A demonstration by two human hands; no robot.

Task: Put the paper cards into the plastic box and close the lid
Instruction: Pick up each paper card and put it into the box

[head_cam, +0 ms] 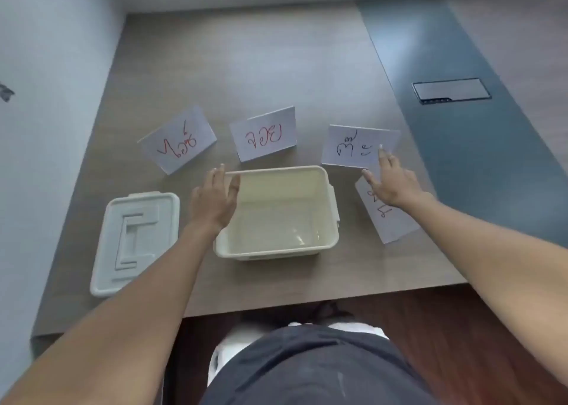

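Note:
A cream plastic box (319, 244) stands open and empty in the middle of the table. Its pale lid (135, 238) lies flat to the left. Several white paper cards with handwriting surround the box: a red-lettered card (179, 140) at the back left, another red-lettered card (266, 135) behind the box, a black-lettered card (353, 146) at the back right, and one card (390, 223) beside the box on the right. My left hand (213, 198) rests on the box's far left rim, fingers apart. My right hand (390, 180) hovers open over the two right-hand cards, fingertips touching the back right card.
The wooden table (276, 66) has a dark blue strip (461, 143) on the right with a black cable hatch (451, 90). A wall runs along the left. The table's front edge is close to my body.

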